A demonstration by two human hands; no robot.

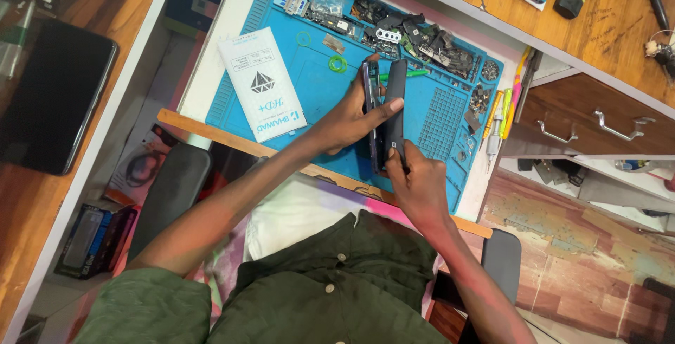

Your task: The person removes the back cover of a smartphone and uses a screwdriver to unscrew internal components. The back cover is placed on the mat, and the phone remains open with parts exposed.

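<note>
Single head-worn view, steeply downward, close above blue work mat point(316, 84) and lap.

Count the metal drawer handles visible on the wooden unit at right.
2: one drawer handle on the left, another handle to its right, both on the same drawer front. Others may lie out of frame.

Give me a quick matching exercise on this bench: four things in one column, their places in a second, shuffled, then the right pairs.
Things:
1. white packet
2. green ring
3. black smartphone
4. pile of dark phone parts

Places:
A. far edge of the blue repair mat
B. wooden surface left of the mat
C. held between left hand and right hand
D. left part of the mat
E. on the mat, just beyond the left hand's fingers

Pairs: 1-D, 2-E, 3-B, 4-A. C belongs to the opened phone.
</note>
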